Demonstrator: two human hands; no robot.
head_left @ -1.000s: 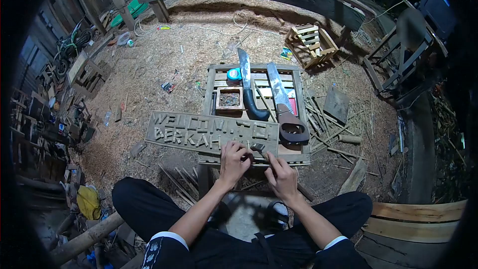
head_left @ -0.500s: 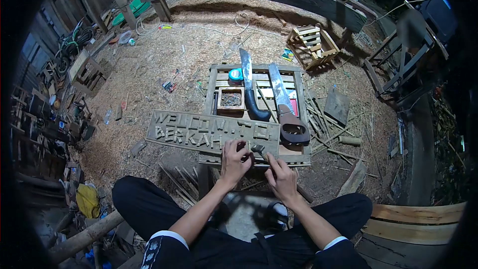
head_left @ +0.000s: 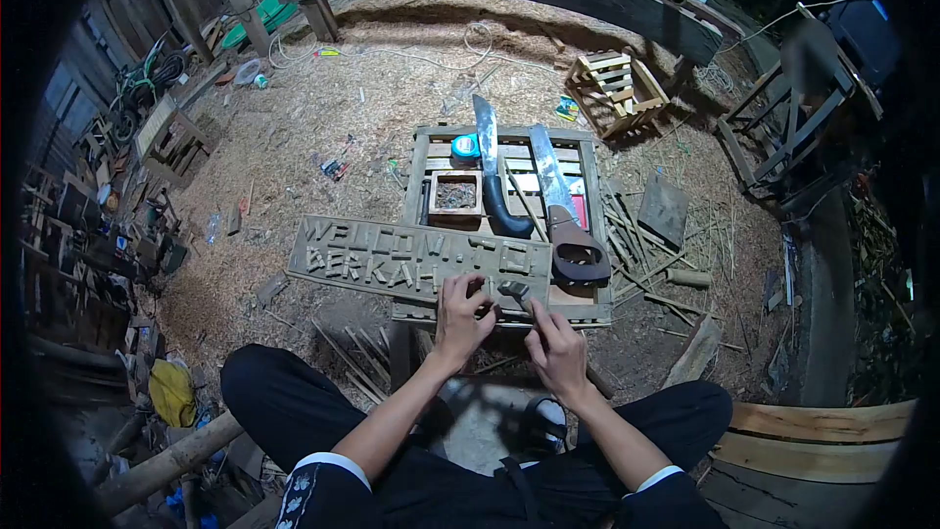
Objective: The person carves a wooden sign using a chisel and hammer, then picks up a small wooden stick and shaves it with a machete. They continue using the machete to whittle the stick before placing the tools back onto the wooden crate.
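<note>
A wooden sign board (head_left: 392, 286) lies across the near side of a slatted wooden table (head_left: 421, 152). Raised letters made of short wood pieces on it read "WELCOM. TO" and "BERKAH". My left hand (head_left: 460, 321) rests at the board's lower edge, thumb and fingertips pinched together over the second row; whatever sits between them is too small to make out. In my right hand (head_left: 558, 351) is a small hammer (head_left: 512, 289), its dark head over the board just right of my left fingertips.
On the table are a handsaw (head_left: 576, 250), a machete (head_left: 494, 196), a blue tape measure (head_left: 465, 147) and a small wooden box (head_left: 455, 196) of nail-like bits. Wood sticks (head_left: 636, 235) lie at right. A slatted crate (head_left: 617, 93) stands beyond, on shavings. A plank bench (head_left: 813, 421) is near right.
The hammer head has shifted slightly right and up, and my right hand moved a little with it. My left hand stays in nearly the same place.
</note>
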